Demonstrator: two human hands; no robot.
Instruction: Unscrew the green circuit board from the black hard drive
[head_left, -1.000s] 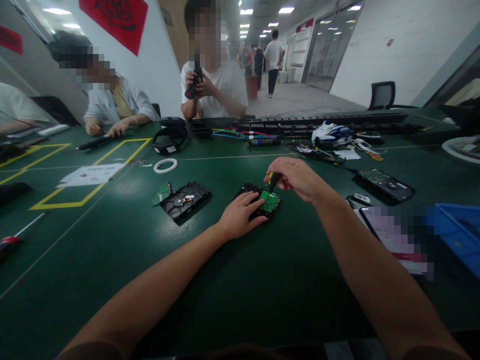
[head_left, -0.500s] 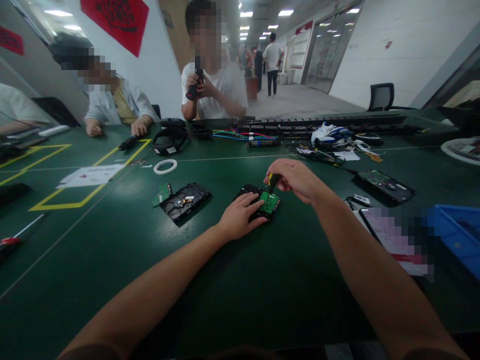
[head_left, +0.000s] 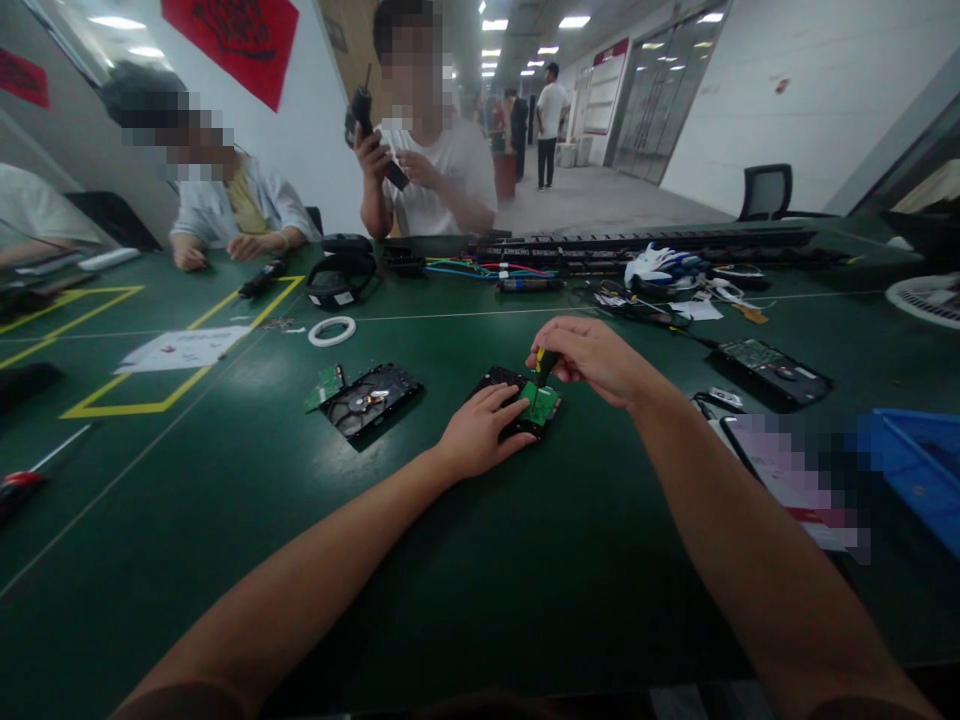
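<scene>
A black hard drive with a green circuit board [head_left: 543,402] on its upper face lies on the table in front of me. My left hand [head_left: 484,428] rests flat across the drive's left part, fingers stretched out and apart, hiding some of it. Above the board, my right hand [head_left: 585,360] is closed around the yellow-and-black handle of a screwdriver [head_left: 550,362]. The screwdriver stands nearly upright, its thin shaft reaching down to the board. Whether its tip sits in a screw is too small to tell.
An opened hard drive [head_left: 369,402] with a loose green board [head_left: 325,388] lies left. Another drive [head_left: 772,372], a phone-like device [head_left: 787,480] and a blue bin [head_left: 919,470] are right. A red-handled screwdriver [head_left: 21,482] lies far left. Cables and gloves [head_left: 664,268] lie behind; people sit opposite.
My hands, the drive and the screwdriver hold nearly the same place. Across the table, one person has raised and tilted a dark handheld tool; another's hand has drawn back from a black object.
</scene>
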